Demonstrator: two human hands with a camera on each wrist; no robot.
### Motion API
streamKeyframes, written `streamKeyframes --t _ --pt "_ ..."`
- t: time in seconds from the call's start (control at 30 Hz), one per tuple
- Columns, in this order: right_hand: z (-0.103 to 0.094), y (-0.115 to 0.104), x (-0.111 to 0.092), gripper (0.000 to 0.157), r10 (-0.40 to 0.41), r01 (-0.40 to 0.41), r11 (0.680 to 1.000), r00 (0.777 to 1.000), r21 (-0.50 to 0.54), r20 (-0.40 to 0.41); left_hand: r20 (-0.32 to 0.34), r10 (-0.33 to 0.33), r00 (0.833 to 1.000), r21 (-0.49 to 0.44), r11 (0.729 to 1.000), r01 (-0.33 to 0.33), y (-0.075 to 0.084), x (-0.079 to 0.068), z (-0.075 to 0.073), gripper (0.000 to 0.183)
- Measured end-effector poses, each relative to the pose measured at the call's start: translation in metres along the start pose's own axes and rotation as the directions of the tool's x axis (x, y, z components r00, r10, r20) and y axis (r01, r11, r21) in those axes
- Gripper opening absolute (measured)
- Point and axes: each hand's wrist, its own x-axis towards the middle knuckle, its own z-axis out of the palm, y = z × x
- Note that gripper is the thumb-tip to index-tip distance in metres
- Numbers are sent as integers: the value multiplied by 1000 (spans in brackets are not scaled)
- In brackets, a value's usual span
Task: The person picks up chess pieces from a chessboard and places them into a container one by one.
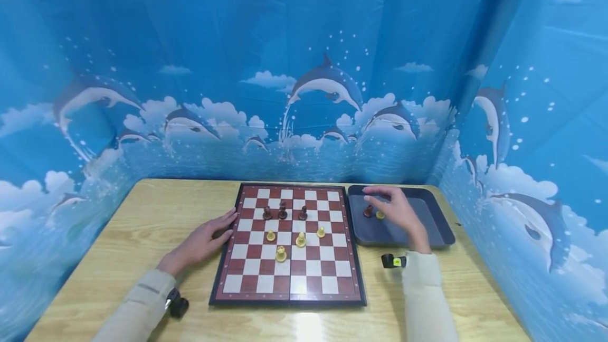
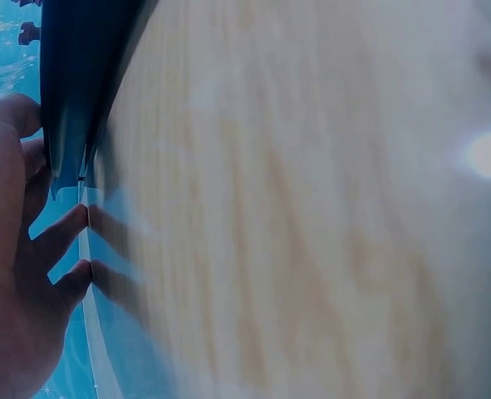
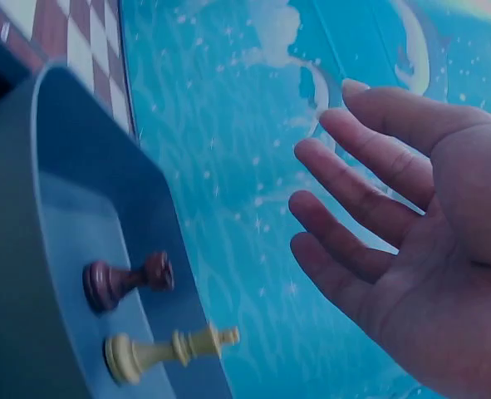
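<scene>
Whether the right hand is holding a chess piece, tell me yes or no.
No, the right hand is empty, its fingers clear of the dark piece and pale piece in the tray.

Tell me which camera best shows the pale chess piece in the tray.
The right wrist view: it shows the pale chess piece close up, from base to tip, beside the dark piece in the tray. The head view shows it small, near the right hand; the left wrist view misses it.
</scene>
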Motion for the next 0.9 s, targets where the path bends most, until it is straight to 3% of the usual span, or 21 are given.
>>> streamKeyframes --t 0.13,0.37,0.7,0.9 --pt "7 -9 2 31 -18 14 997 998 73 56 -15 21 1000 6 1000 -21 -1 0 1 57" --pt "32 -17 8 29 -56 40 995 984 96 167 -30 42 999 17 999 -42 -3 0 2 57" --pt "62 -21 14 31 -80 59 996 927 71 366 -31 49 998 17 999 -49 1 1 1 56" --pt "72 -21 14 31 -80 59 996 877 59 474 -30 39 999 18 999 -38 1 -1 1 56"
